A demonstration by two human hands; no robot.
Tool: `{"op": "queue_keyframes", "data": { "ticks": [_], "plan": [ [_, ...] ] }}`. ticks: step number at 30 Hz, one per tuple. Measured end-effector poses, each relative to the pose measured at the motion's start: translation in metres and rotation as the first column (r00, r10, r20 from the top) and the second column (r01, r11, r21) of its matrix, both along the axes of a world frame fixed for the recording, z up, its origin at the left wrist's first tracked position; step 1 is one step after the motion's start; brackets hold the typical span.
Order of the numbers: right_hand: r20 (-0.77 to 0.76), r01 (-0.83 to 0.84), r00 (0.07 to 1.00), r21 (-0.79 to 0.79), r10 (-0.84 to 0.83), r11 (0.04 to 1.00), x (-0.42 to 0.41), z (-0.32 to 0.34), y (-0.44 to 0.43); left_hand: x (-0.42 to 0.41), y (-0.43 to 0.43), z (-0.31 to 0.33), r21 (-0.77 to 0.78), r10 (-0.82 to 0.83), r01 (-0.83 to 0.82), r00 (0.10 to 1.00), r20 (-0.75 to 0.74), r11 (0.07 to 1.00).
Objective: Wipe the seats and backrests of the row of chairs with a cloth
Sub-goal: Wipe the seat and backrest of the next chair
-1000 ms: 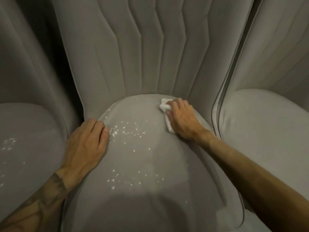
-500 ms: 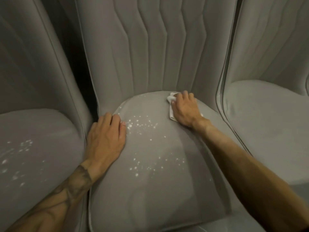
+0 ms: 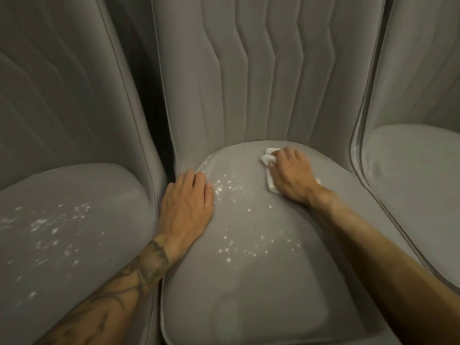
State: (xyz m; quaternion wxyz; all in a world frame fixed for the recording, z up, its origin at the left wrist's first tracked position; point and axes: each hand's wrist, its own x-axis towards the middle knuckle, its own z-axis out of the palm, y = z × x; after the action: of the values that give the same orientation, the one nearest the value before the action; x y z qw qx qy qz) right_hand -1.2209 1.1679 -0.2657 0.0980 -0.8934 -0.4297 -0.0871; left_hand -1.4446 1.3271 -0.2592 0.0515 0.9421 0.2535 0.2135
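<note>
grey upholstered chairs filled the view, three in a row, close side by side.

- middle seat (image 3: 249, 282): padded grey fabric. its backrest (image 3: 249, 83) stood upright behind, stitched in zigzag channels.
- white specks (image 3: 224, 188): scattered over the left and central part of the middle seat.
- left seat (image 3: 74, 190): same fabric, with its own scatter of pale marks (image 3: 49, 225).
- right seat (image 3: 410, 183): same fabric, just beside the middle one.
- cloth (image 3: 267, 158): white, small, folded. it lay on the middle seat toward the back right, near the foot of the backrest, under my right hand (image 3: 291, 175).
- right hand: palm down on the cloth, fingers (image 3: 286, 155) pressed together and bent over its far end, pinning it to the fabric. cloth edges showed past the fingertips and beside the wrist.
- left hand (image 3: 186, 207): flat on the left edge of the middle seat, fingers straight and close together, holding nothing, tips touching the nearest specks. the forearm (image 3: 124, 282) was tattooed.
</note>
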Motion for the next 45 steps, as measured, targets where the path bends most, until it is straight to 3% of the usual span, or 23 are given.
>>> {"op": "queue_keyframes", "data": {
  "ticks": [4,6,9,10,14,16,21,22,26,28,30,33,34,38,40,42,45],
  "plan": [
    [-0.022,-0.238,0.971,0.012,0.239,0.971,-0.025,0.003,0.004,0.000,0.004,-0.003,-0.007,-0.009,0.009,1.000,0.010,1.000],
    [-0.029,-0.143,0.989,0.001,0.143,0.990,0.000,0.008,-0.023,0.001,0.006,-0.004,-0.014,-0.018,0.019,0.999,0.032,1.000],
    [-0.054,0.188,0.981,-0.004,-0.188,0.982,0.026,0.015,-0.059,0.001,0.006,-0.005,-0.025,-0.017,0.018,0.999,0.044,1.000],
    [-0.034,0.184,0.982,-0.004,-0.184,0.983,0.015,0.016,-0.056,0.001,0.007,-0.006,-0.024,-0.015,0.016,0.999,0.042,1.000],
    [-0.078,-0.176,0.981,0.028,0.178,0.984,-0.068,0.006,-0.032,0.000,0.006,-0.005,-0.021,-0.026,0.027,0.999,0.045,0.999],
    [-0.076,-0.196,0.978,-0.017,0.194,0.980,-0.068,0.012,-0.054,0.000,0.007,-0.005,-0.030,-0.032,0.033,0.999,0.036,0.999],
    [0.001,0.227,0.974,-0.044,-0.227,0.973,-0.024,0.022,-0.141,0.000,0.007,-0.005,-0.019,-0.040,0.041,0.997,0.059,0.999],
    [0.008,0.240,0.971,-0.058,-0.239,0.969,-0.032,0.020,-0.138,0.000,0.007,-0.006,-0.019,-0.039,0.041,0.997,0.066,0.999],
    [-0.043,-0.078,0.996,-0.035,0.077,0.996,-0.099,0.008,-0.105,0.000,0.007,-0.006,-0.015,-0.042,0.043,0.996,0.072,0.999],
    [-0.083,-0.159,0.985,-0.048,0.154,0.986,-0.101,0.017,-0.115,-0.001,0.006,-0.005,-0.016,-0.043,0.044,0.997,0.059,0.999],
    [-0.048,-0.084,0.996,-0.077,0.081,0.993,-0.080,0.021,-0.140,-0.002,0.006,-0.005,0.003,-0.039,0.039,0.999,0.037,0.999],
    [-0.056,0.224,0.972,-0.057,-0.227,0.973,-0.050,0.026,-0.175,-0.003,0.005,-0.003,0.017,-0.032,0.032,0.999,0.003,0.999],
    [-0.034,0.256,0.966,-0.049,-0.258,0.965,-0.056,0.025,-0.172,-0.003,0.004,-0.002,0.011,-0.034,0.034,0.999,-0.010,0.999],
    [-0.031,-0.087,0.996,-0.001,0.087,0.996,-0.126,0.006,-0.131,-0.015,-0.001,0.009,-0.047,-0.074,0.070,0.994,-0.084,0.996],
    [-0.045,-0.158,0.987,-0.009,0.157,0.987,-0.132,0.008,-0.134,-0.029,-0.003,0.010,-0.033,-0.103,0.099,0.982,-0.157,0.995],
    [-0.018,-0.059,0.998,-0.015,0.059,0.998,-0.111,0.011,-0.155,-0.049,-0.004,0.008,0.009,-0.156,0.163,0.958,-0.242,0.987],
    [0.008,0.199,0.980,0.013,-0.199,0.980,-0.090,0.012,-0.180,-0.082,-0.005,0.002,-0.050,-0.161,0.154,0.965,-0.205,0.987]
  ]
}}
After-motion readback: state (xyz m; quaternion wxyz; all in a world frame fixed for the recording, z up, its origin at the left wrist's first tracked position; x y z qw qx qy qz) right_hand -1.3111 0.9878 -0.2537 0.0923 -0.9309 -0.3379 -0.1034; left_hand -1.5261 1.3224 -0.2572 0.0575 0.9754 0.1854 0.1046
